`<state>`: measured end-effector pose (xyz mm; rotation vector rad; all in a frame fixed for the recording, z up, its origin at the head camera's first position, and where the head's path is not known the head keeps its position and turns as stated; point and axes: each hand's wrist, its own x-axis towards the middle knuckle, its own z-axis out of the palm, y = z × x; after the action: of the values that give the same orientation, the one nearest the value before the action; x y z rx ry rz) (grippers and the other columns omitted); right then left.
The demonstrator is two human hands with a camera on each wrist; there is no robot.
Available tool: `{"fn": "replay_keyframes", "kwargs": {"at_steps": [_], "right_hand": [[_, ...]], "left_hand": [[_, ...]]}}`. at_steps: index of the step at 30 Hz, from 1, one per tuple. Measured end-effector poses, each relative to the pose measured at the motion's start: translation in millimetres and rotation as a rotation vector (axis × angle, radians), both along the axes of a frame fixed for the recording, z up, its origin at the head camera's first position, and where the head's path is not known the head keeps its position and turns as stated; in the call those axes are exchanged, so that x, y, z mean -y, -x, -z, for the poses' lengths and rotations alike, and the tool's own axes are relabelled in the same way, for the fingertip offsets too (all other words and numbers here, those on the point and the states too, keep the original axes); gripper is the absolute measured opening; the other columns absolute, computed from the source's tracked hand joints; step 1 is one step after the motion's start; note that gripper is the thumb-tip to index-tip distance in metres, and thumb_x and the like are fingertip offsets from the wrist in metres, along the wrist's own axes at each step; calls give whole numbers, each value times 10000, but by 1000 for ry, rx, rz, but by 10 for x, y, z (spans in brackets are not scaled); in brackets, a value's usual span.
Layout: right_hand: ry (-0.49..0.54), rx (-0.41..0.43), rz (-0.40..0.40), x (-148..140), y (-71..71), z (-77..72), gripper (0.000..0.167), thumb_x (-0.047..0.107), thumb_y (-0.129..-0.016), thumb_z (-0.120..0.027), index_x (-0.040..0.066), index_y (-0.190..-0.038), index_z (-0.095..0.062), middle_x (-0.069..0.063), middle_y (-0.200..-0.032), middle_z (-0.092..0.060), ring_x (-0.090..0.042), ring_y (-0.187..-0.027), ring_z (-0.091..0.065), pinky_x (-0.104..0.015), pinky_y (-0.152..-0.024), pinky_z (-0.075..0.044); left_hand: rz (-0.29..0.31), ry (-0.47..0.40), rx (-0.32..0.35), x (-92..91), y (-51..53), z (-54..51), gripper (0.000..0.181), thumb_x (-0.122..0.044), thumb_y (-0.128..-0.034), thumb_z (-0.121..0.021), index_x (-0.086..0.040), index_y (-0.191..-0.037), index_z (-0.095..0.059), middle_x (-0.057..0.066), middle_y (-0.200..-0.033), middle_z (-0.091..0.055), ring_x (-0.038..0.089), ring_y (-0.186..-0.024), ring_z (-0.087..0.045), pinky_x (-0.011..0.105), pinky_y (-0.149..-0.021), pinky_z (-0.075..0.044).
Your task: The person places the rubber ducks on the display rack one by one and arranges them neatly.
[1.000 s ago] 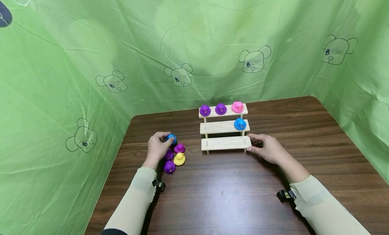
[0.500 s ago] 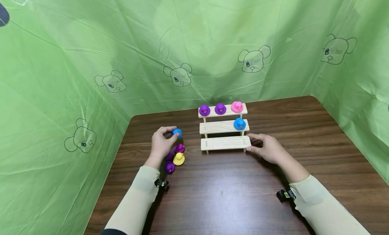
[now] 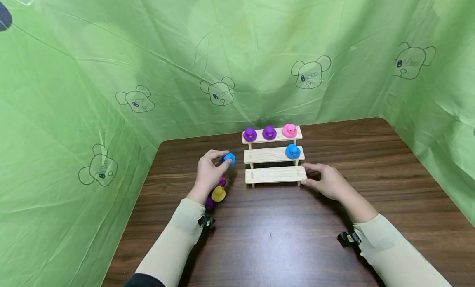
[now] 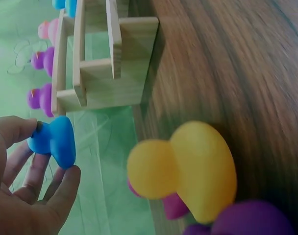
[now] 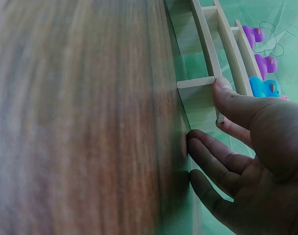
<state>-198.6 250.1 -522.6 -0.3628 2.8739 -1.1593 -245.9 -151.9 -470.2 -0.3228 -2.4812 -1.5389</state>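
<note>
My left hand (image 3: 210,171) pinches a blue duck (image 3: 229,158) between thumb and fingers, left of a three-tier wooden shelf (image 3: 274,175); in the left wrist view the duck (image 4: 63,141) is clear of the table. Two purple ducks (image 3: 250,134) (image 3: 269,132) and a pink duck (image 3: 290,130) stand on the top tier. Another blue duck (image 3: 292,151) sits at the right of the middle tier. My right hand (image 3: 328,182) touches the right end of the bottom tier, its thumb (image 5: 225,90) and a finger at the board's end.
A yellow duck (image 3: 218,194) and purple ducks (image 3: 209,203) lie in a group on the brown table (image 3: 274,237), partly hidden by my left forearm. A green cloth (image 3: 259,52) with bear drawings hangs behind and beside the table.
My left hand has lifted the blue duck from the group and carried it right and toward the back, closer to the shelf. My right hand has stayed at the shelf's end.
</note>
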Motion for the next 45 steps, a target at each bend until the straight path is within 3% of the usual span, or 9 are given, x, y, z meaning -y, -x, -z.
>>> {"fn": "replay_keyframes", "kwargs": {"at_steps": [7, 24, 34, 39, 45], "right_hand": [[5, 2, 7, -2, -2, -2, 610, 291, -920, -841, 90, -1453, -625, -129, -1152, -756, -376, -1154, -671, -619, -1051, -478], [-10, -7, 1, -20, 2, 4, 606, 295, -925, -836, 92, -1454, -624, -129, -1149, -761, -391, -1162, -669, -630, -1047, -476], [-12, 3, 6, -4, -2, 2, 618, 317, -928, -830, 86, -1461, -617, -137, -1161, -754, -400, -1170, -661, -639, -1048, -471], [-13, 3, 1, -1, -4, 4, 626, 328, -927, -829, 84, -1463, -614, -135, -1159, -754, -398, -1170, -660, -640, -1048, -471], [-10, -1, 3, 5, -8, 4, 618, 315, -926, -833, 90, -1460, -619, -129, -1153, -756, -388, -1162, -666, -633, -1048, -474]], "left_hand": [[18, -17, -12, -146, 24, -16, 282, -132, -909, -843, -73, -1179, -788, 49, -1145, -709, 226, -1080, -709, 406, -899, -630], [98, -85, -20, -570, 69, -1, 272, -99, -880, -867, -52, -1138, -798, 89, -1070, -709, 266, -1034, -736, 357, -915, -621], [99, -58, -6, -787, 86, 6, 288, -103, -867, -878, -63, -1142, -801, 103, -1082, -715, 282, -988, -749, 403, -907, -627], [97, -43, 3, -882, 84, 18, 289, -105, -861, -884, -76, -1137, -806, 55, -1076, -724, 263, -956, -758, 350, -878, -632], [120, -66, 6, -991, 88, 30, 286, -76, -855, -882, -62, -1129, -802, 88, -1097, -726, 270, -993, -756, 337, -895, -626]]}}
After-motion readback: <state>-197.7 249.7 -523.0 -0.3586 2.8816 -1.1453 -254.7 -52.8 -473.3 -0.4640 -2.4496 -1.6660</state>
